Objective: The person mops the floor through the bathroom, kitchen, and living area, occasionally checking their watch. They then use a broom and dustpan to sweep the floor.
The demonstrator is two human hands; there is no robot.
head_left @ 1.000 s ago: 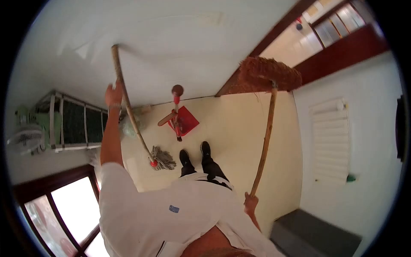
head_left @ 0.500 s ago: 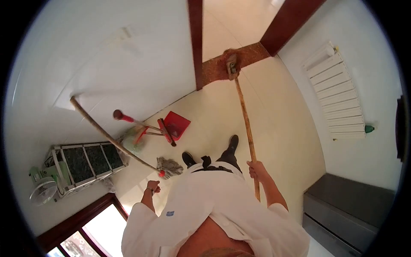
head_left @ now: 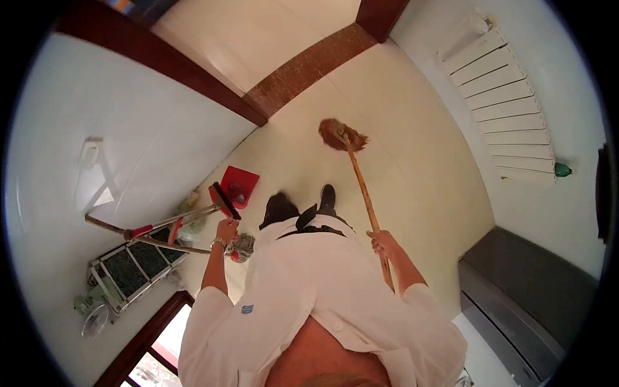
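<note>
My right hand [head_left: 383, 244] is closed round the wooden handle of a mop [head_left: 361, 187], whose reddish-brown head [head_left: 340, 134] rests on the pale floor ahead of my feet. My left hand [head_left: 226, 231] hangs at my other side with its fingers curled and nothing visible in them. In the view it overlaps the area just below a broom's dark bristles [head_left: 224, 201]; I see no grip on the broom. A red dustpan [head_left: 240, 186] lies beyond that. Close to my left wrist is the grey head of a second mop [head_left: 242, 248], its handle slanting toward the wall.
A brown stone threshold [head_left: 309, 68] crosses the doorway ahead. On the right wall is a white radiator [head_left: 509, 106], with a dark grey cabinet [head_left: 529, 290] nearer me. A metal-framed rack [head_left: 138, 267] stands at left, beside a small fan [head_left: 95, 319].
The mop head has come off the threshold onto the floor, nearer me. My left hand has swung forward and up toward the broom. My feet have shifted and the view has turned.
</note>
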